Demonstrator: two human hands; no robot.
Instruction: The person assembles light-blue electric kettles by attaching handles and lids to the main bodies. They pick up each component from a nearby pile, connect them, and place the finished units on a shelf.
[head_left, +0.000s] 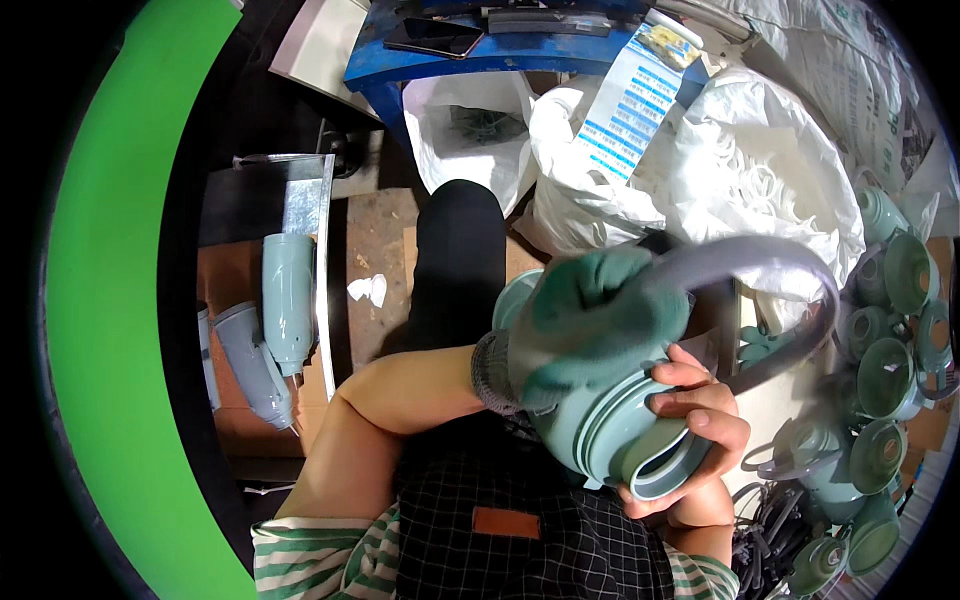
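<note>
In the head view, your green-gloved left hand (600, 315) closes around a flexible grey curved strip (818, 285); your bare right hand (712, 425) clamps the round pale-green plastic housing (600, 425) over your black checked apron (450, 560), probably steadying it. Your glove hides its top; clustered pale-green plastic parts (886, 375) crowd the right.

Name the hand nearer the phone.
Left. The gloved left hand is below and right of the phone in the picture; the bare right hand is lower and farther right.
</note>
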